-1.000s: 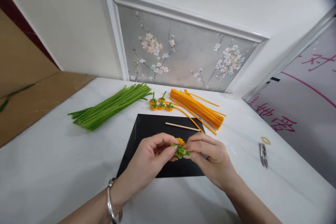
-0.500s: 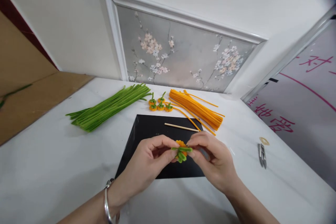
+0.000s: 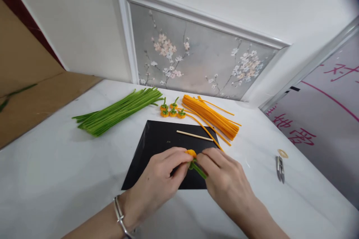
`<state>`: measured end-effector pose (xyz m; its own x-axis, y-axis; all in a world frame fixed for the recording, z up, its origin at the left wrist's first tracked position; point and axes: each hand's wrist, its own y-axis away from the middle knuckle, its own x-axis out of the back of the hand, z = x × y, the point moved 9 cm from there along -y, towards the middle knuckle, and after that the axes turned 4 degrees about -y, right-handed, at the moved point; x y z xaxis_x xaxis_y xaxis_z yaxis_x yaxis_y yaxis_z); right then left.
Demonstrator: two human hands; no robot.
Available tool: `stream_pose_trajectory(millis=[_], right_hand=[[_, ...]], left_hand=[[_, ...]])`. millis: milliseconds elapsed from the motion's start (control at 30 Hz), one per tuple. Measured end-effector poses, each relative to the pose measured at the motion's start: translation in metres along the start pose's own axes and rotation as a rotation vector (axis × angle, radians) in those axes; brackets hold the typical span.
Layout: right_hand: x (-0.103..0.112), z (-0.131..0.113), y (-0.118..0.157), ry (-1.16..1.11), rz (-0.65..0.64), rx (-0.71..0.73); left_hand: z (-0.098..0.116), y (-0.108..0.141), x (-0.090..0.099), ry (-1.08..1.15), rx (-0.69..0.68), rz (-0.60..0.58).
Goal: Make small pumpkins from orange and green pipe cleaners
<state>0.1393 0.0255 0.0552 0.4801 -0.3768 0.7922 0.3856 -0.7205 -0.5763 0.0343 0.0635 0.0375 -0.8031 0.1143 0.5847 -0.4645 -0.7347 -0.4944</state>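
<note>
Above a black mat (image 3: 157, 138), my left hand (image 3: 165, 171) pinches a small orange pipe-cleaner pumpkin (image 3: 191, 153) between thumb and fingers. My right hand (image 3: 224, 175) is closed at the pumpkin's right side, its fingertips on the green pipe cleaner (image 3: 199, 170) that hangs from it. The fingers hide much of the piece. Behind the mat sit several finished-looking orange pumpkins with green tops (image 3: 173, 112). A thin wooden stick (image 3: 194, 135) lies on the mat.
A bundle of green pipe cleaners (image 3: 120, 114) lies at the left and a bundle of orange ones (image 3: 211, 117) at the right. Thread snips (image 3: 279, 170) and a yellowish ring (image 3: 283, 153) are farther right. Cardboard (image 3: 50, 93) stands at the left edge.
The pumpkin has been turned, so its green part now points down to the right. My right hand has rolled over, knuckles up, and covers more of it. The view has shifted slightly.
</note>
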Motion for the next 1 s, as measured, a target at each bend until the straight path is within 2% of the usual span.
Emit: stream_pose_trajectory(millis=[100, 200, 300, 367, 467, 600, 667, 767, 900, 1000], right_hand=[[-0.005, 0.013, 0.000, -0.317, -0.040, -0.156], [-0.014, 0.030, 0.004, -0.619, -0.054, -0.384], [-0.033, 0.043, 0.012, -0.958, -0.092, -0.643], [-0.041, 0.045, 0.016, -1.113, -0.110, -0.738], [-0.040, 0.047, 0.016, -1.142, -0.105, -0.739], [-0.034, 0.041, 0.013, -1.063, -0.164, -0.645], [-0.033, 0.038, 0.012, -1.028, -0.180, -0.635], [-0.036, 0.039, 0.012, -1.080, -0.181, -0.696], [-0.041, 0.043, 0.013, -1.217, -0.106, -0.776], [-0.039, 0.041, 0.013, -1.193, -0.078, -0.734]], left_hand=[[-0.013, 0.000, -0.008, 0.118, 0.138, -0.066], [-0.026, 0.002, -0.017, 0.330, 0.330, -0.133], [-0.029, 0.002, -0.019, 0.533, 0.431, -0.142], [-0.029, 0.001, -0.019, 0.628, 0.480, -0.150], [-0.030, 0.003, -0.024, 0.734, 0.562, -0.199], [-0.035, 0.009, -0.032, 0.817, 0.649, -0.263], [-0.037, 0.010, -0.034, 0.802, 0.663, -0.272], [-0.035, 0.011, -0.036, 0.803, 0.658, -0.315], [-0.033, 0.011, -0.036, 0.851, 0.662, -0.332], [-0.034, 0.011, -0.035, 0.866, 0.667, -0.335]])
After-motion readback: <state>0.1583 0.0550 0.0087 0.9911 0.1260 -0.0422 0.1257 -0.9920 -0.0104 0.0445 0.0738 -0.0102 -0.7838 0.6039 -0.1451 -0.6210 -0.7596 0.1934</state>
